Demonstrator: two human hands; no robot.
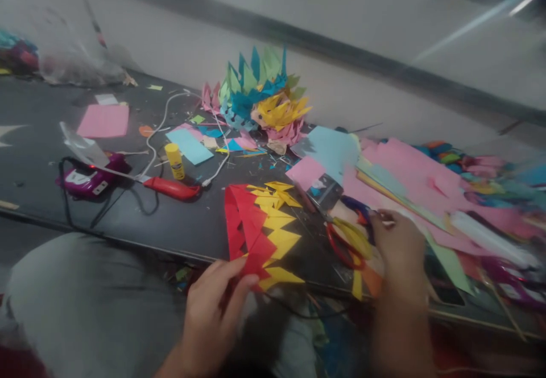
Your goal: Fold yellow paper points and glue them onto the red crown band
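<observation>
Between the thumb and fingers of my left hand (217, 298) is the lower edge of a folded-paper crown (260, 236), a red band with yellow points. The crown lies on its side near the table's front edge. My right hand (398, 241) is closed, fingers curled, beside a dark blue object (360, 206) whose kind is blurred. What its fingers grip, if anything, I cannot make out. Just left of that hand lie scissors (347, 247) with red and yellow handles, over scraps of orange and yellow paper.
At the back stand several stacked paper crowns (256, 94). A red glue gun (173, 189) with a white cord, a yellow glue stick (174, 161) and a purple power strip (91, 176) are at left. Pink paper sheets (409, 179) spread rightward. Paper scraps litter the black table (183, 221).
</observation>
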